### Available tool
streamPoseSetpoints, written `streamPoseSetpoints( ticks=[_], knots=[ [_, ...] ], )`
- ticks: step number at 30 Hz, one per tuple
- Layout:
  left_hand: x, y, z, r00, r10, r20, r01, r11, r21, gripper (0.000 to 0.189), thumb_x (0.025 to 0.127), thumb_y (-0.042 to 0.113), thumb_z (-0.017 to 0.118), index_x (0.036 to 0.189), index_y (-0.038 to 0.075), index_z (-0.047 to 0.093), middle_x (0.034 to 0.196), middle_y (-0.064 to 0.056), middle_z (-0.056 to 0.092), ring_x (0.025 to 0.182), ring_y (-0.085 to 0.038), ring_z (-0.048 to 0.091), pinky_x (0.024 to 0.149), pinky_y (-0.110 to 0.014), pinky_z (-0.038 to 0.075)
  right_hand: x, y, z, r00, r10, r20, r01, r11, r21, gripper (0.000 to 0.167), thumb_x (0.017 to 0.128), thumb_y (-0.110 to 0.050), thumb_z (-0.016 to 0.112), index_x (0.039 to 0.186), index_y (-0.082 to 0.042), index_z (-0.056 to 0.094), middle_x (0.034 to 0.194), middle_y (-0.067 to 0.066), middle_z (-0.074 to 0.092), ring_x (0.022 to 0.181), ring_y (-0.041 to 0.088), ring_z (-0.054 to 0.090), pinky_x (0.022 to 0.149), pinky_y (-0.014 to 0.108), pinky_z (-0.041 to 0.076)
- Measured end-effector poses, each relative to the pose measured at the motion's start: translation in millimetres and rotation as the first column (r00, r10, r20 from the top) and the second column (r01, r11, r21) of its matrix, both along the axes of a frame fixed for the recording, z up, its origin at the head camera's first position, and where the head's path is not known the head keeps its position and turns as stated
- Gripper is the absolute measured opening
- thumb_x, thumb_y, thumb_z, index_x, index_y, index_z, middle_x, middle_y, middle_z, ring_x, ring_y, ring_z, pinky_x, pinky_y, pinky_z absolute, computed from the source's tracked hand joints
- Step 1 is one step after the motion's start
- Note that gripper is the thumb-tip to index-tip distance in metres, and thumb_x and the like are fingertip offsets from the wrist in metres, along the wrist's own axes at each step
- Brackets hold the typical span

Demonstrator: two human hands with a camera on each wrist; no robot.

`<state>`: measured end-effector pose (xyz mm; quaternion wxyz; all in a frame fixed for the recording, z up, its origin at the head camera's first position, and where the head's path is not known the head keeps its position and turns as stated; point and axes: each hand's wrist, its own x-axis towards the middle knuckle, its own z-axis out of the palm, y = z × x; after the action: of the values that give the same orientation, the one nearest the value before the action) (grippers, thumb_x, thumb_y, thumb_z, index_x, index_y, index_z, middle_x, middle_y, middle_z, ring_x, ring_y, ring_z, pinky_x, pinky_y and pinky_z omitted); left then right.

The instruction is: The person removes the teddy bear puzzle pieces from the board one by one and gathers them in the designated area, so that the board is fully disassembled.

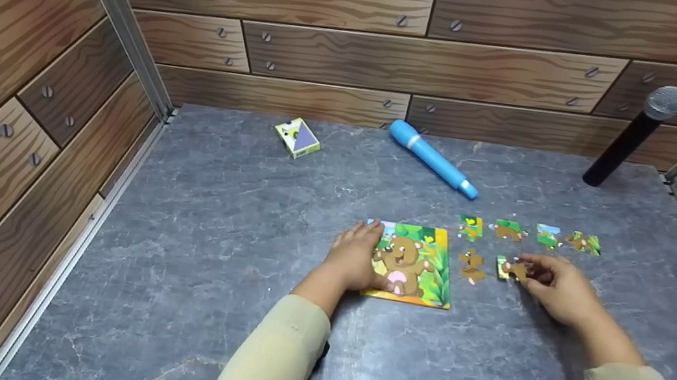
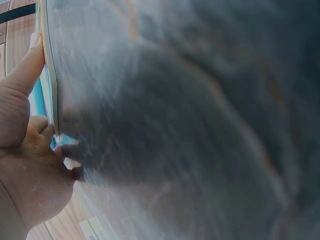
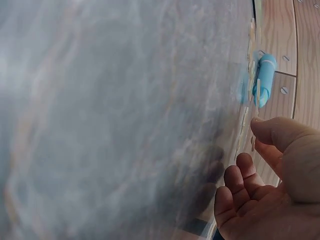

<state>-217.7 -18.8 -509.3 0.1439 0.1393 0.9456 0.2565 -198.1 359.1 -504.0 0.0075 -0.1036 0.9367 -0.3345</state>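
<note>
Left hand [image 1: 357, 259] steadies puzzle board [image 1: 417, 264]; right hand [image 1: 557, 289] pinches piece [image 1: 514, 269].

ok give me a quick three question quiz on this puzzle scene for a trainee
1. True or false: the left hand rests on the bear puzzle board.
2. Which thing lies nearest the back wall? A) blue marker B) card box C) black microphone
3. How many loose puzzle pieces lie in the row above the right hand?

Key
1. True
2. C: it leans on the wall
3. Four; two more sit lower, and the right hand touches one piece.
</note>
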Motion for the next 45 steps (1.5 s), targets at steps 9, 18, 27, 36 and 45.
streamPoseSetpoints(
  ticks=[9,18,27,36,45],
  knots=[
    [1.8,-0.3,1.8,1.000,0.006,0.007,-0.006,1.000,0.006,0.121,0.076,0.056,0.092,0.169,0.012,0.028,0.176,-0.001,0.024,0.163,-0.027,0.012,0.131,-0.049,0.009,0.2,0.3,-5.3,1.000,0.001,0.017,-0.001,1.000,0.020,0.043,0.094,0.000,0.073,0.135,0.011,0.064,0.110,0.024,0.065,0.096,0.032,0.066,0.077,0.028,0.052],
    [2.1,-0.2,1.9,1.000,0.010,0.014,-0.010,1.000,0.001,0.120,0.077,0.056,0.091,0.169,0.014,0.027,0.176,0.000,0.023,0.163,-0.026,0.012,0.131,-0.048,0.010,0.2,-0.1,-8.7,1.000,-0.008,0.017,0.008,1.000,0.022,0.042,0.095,-0.003,0.074,0.134,0.012,0.065,0.114,0.027,0.064,0.101,0.040,0.065,0.082,0.038,0.054],
    [1.4,0.5,0.9,1.000,0.011,0.000,-0.011,1.000,0.008,0.120,0.076,0.053,0.093,0.169,0.012,0.028,0.175,0.000,0.024,0.163,-0.027,0.013,0.131,-0.048,0.010,-0.1,0.9,-11.2,1.000,-0.007,-0.031,0.007,1.000,0.010,0.042,0.091,0.000,0.076,0.129,0.014,0.066,0.111,0.027,0.064,0.101,0.037,0.063,0.081,0.029,0.052],
    [-0.1,0.5,-0.7,1.000,0.005,-0.003,-0.005,1.000,0.001,0.120,0.076,0.054,0.093,0.169,0.013,0.028,0.176,0.000,0.024,0.163,-0.027,0.013,0.131,-0.048,0.011,-0.5,0.7,-7.8,1.000,-0.012,0.017,0.011,0.999,0.032,0.047,0.094,-0.005,0.076,0.135,0.014,0.063,0.117,0.029,0.063,0.103,0.039,0.062,0.084,0.043,0.051],
    [-0.6,-0.2,-1.0,1.000,0.001,-0.005,-0.001,1.000,-0.003,0.119,0.077,0.053,0.092,0.169,0.013,0.028,0.175,-0.001,0.024,0.163,-0.027,0.013,0.131,-0.050,0.011,0.8,-10.9,4.0,0.998,-0.065,0.005,0.064,0.998,0.017,0.048,0.093,-0.001,0.072,0.137,0.014,0.060,0.113,0.029,0.060,0.097,0.039,0.060,0.078,0.043,0.051]
  ],
)
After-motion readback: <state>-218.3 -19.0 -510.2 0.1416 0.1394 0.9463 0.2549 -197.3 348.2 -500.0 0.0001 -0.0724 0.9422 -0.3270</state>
